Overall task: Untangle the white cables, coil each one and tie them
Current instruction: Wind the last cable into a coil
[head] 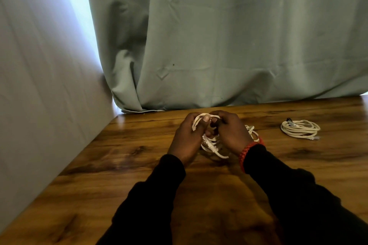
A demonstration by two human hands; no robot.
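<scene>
White cable bundle [211, 143] sits between my hands above the desk [139, 145]: left hand [187, 137] and right hand [229, 131] fingers curl around its loops. It looks light, limp, springy; I'd grip the gathered loops. Right of them lies a coiled cable [299, 128].

My desk [298, 165] is wood-grain, dark knots under a glossy finish that catches the light. The white cable [212, 146] in my hands looks like smooth plastic, as does the coiled cable [299, 128] lying nearby. My sleeves [288, 189] are matt black cloth, my bracelet [247, 151] is braided red cord, and the curtain [239, 36] is creased matt fabric.
</scene>
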